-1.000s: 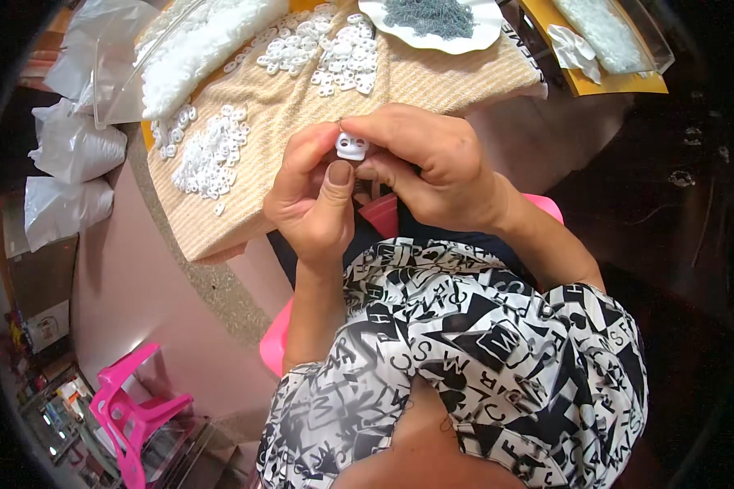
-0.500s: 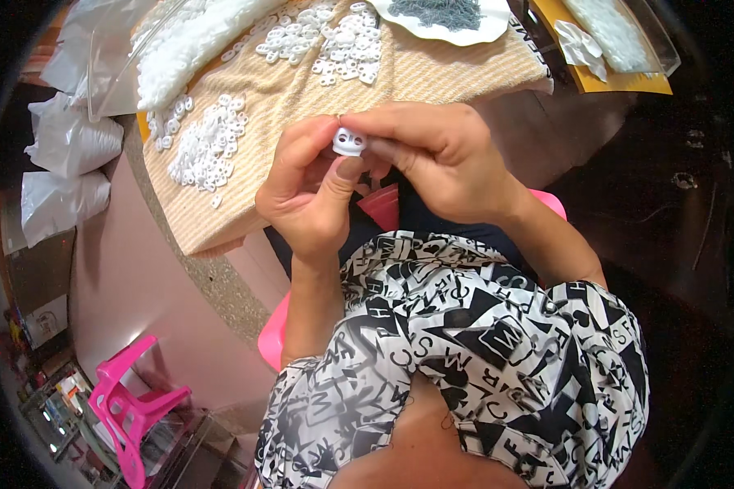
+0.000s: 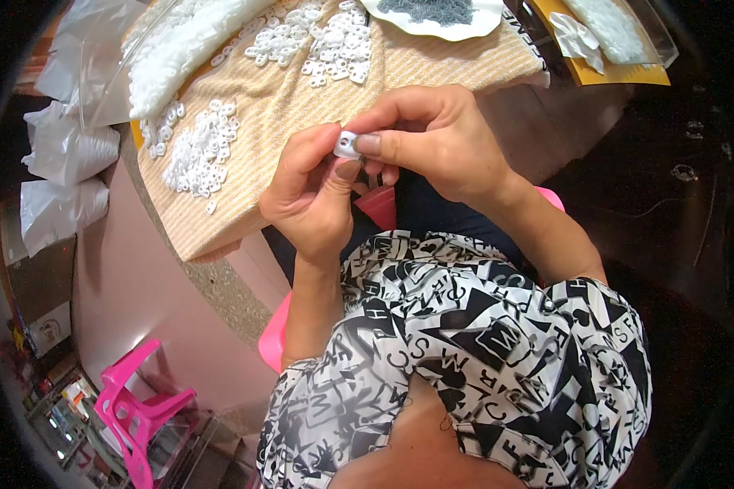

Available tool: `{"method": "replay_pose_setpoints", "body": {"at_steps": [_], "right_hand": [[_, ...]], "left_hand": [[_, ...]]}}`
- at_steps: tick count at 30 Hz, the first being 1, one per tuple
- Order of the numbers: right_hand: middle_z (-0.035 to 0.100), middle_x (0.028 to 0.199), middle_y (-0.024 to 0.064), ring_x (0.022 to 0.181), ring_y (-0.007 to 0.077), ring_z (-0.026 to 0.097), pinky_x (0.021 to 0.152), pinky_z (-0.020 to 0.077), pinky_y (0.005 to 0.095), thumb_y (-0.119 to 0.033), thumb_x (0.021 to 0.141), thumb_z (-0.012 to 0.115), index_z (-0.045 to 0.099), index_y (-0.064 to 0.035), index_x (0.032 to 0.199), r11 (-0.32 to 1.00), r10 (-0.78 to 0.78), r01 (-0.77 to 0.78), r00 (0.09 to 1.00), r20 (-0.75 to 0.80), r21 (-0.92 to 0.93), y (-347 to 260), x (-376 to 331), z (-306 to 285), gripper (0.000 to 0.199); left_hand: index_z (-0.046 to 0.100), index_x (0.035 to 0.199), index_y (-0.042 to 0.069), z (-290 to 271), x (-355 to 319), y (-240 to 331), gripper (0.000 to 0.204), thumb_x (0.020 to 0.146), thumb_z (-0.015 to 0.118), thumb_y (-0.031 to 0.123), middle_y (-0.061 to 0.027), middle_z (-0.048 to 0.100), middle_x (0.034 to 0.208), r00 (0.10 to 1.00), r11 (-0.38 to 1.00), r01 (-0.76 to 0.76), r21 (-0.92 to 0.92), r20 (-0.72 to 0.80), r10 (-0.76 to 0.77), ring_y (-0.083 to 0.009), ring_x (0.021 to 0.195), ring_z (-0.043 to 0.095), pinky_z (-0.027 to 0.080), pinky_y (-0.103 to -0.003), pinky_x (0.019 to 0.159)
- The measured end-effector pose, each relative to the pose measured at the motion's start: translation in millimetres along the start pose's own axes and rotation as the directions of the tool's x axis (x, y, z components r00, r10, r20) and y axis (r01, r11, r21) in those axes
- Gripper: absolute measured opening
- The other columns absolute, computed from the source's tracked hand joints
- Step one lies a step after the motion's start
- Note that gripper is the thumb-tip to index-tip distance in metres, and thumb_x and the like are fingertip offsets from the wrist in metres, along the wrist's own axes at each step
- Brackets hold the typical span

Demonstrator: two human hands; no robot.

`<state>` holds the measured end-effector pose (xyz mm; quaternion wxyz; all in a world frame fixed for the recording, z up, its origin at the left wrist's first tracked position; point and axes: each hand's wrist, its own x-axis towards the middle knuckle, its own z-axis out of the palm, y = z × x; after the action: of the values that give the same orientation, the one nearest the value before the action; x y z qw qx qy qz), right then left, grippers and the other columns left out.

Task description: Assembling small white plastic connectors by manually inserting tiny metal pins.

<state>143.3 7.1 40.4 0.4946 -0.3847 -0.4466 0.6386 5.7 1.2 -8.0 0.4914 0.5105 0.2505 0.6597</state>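
A small white plastic cord lock (image 3: pixel 345 144) with round holes is held up in front of me, above my lap. My left hand (image 3: pixel 311 196) pinches it from the left between thumb and fingers. From the right, my right hand (image 3: pixel 444 147) closes on it too, its thumb lying over the face and covering one hole. Below the hands, a red tapered object (image 3: pixel 378 209) shows between my legs, partly hidden. Piles of small white plastic pieces (image 3: pixel 197 159) lie on the striped yellow cloth (image 3: pixel 277 106) beyond my hands.
At the far edge stands a white plate (image 3: pixel 457 33) heaped with small grey pieces (image 3: pixel 428 10). White parts fill a clear container (image 3: pixel 187 57) at the far left; another container (image 3: pixel 612 33) sits far right beside crumpled white paper (image 3: pixel 577 41). A pink plastic stool (image 3: pixel 139 407) stands lower left.
My right thumb has moved over the front of the cord lock and now hides one of its two holes. The cord lock is turned slightly; my left hand keeps its pinch.
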Motion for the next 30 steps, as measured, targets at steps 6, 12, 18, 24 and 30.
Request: {"method": "replay_pose_setpoints", "body": {"at_steps": [6, 12, 18, 24, 30], "right_hand": [[0.06, 0.064, 0.0053, 0.053, 0.0067, 0.054, 0.047, 0.0448, 0.0178, -0.001, 0.076, 0.059, 0.062, 0.0045, 0.084, 0.995, 0.009, -0.008, 1.0, 0.011, -0.098, -3.2, -0.3, -1.5, 0.01], [0.06, 0.067, 0.006, 0.055, 0.0072, 0.055, 0.049, 0.0451, 0.018, -0.002, 0.078, 0.057, 0.061, 0.0052, 0.087, 1.0, 0.031, -0.031, 0.998, 0.063, -0.007, -3.4, 4.2, -5.4, 0.012], [0.06, 0.071, 0.0067, 0.058, 0.0078, 0.055, 0.051, 0.0458, 0.0185, -0.001, 0.079, 0.055, 0.06, 0.0055, 0.092, 0.997, 0.068, -0.07, 0.997, 0.032, 0.042, 4.7, 4.9, -9.1, 0.015], [0.06, 0.073, 0.0073, 0.059, 0.0089, 0.055, 0.051, 0.0466, 0.0194, 0.001, 0.078, 0.056, 0.059, 0.0048, 0.095, 0.998, 0.035, -0.04, 0.995, 0.091, 0.048, -0.4, 6.5, -9.1, 0.018], [0.061, 0.075, 0.0081, 0.061, 0.0099, 0.057, 0.053, 0.0478, 0.0193, 0.003, 0.077, 0.057, 0.058, 0.0037, 0.098, 0.999, 0.019, -0.025, 0.98, 0.2, 0.028, -1.5, 7.1, -14.3, 0.022]], "left_hand": [[0.055, 0.101, -0.005, -1.9, 1.8, -1.2, 0.025, 0.076, 0.06, -0.002, -0.0134, 0.056, 0.094, 0.999, 1.0, -0.02, -0.002, 0.041, 0.02, -0.0141, 0.073, 0.056, 0.047, -0.022, 0.061], [0.054, 0.101, -0.004, -2.0, 3.1, -2.0, 0.026, 0.076, 0.06, -0.004, -0.0126, 0.056, 0.092, 1.0, 0.998, 0.018, -0.064, 0.022, -0.016, -0.0136, 0.069, 0.058, 0.047, -0.02, 0.052], [0.055, 0.1, -0.004, 0.5, 1.2, -4.5, 0.026, 0.075, 0.061, -0.005, -0.012, 0.058, 0.091, 0.998, 0.999, 0.041, -0.013, -0.041, -0.041, -0.0137, 0.071, 0.058, 0.048, -0.021, 0.054], [0.056, 0.097, -0.004, -1.6, 4.0, 1.5, 0.024, 0.074, 0.062, -0.004, -0.0121, 0.058, 0.092, 1.0, 0.998, 0.011, 0.063, -0.023, -0.009, -0.0122, 0.071, 0.057, 0.047, -0.02, 0.056], [0.058, 0.094, -0.004, -5.4, 5.2, 0.2, 0.022, 0.073, 0.064, -0.004, -0.0124, 0.058, 0.092, 0.999, 0.995, -0.033, 0.092, 0.006, 0.032, -0.0127, 0.074, 0.056, 0.046, -0.021, 0.063]]}}
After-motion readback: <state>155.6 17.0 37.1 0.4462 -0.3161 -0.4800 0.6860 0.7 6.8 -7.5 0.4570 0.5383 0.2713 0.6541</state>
